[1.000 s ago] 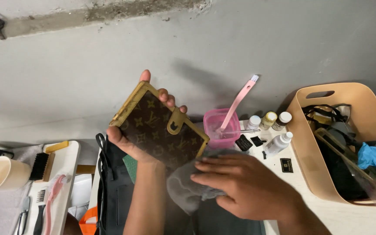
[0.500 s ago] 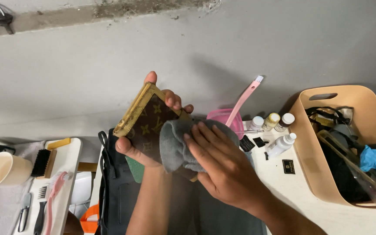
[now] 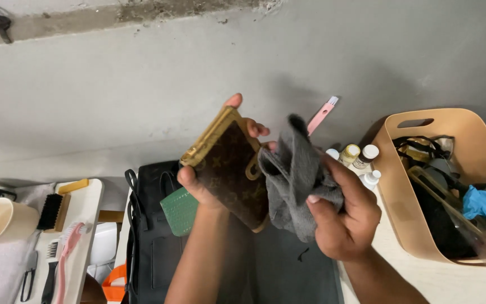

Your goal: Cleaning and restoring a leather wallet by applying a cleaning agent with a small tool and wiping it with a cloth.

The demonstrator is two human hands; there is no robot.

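1. I see the left hand point(image 3: 209, 186) closed around a brown patterned wallet with tan edging point(image 3: 229, 166), raised upright above the black bag point(image 3: 153, 236).
2. I see the right hand point(image 3: 341, 217) clenched on a bunched grey cloth point(image 3: 293, 174), touching the wallet's right edge.
3. I see a tan bin point(image 3: 406, 214) to the right.

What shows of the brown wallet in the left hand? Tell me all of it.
The brown wallet looks like coated canvas with a pale repeating pattern, tan edging and a small tan loop on its face. It is closed, tilted, top edge towards the wall. The left hand grips it from behind, thumb on the near edge. The grey cloth, bunched in the right hand, meets its right side.
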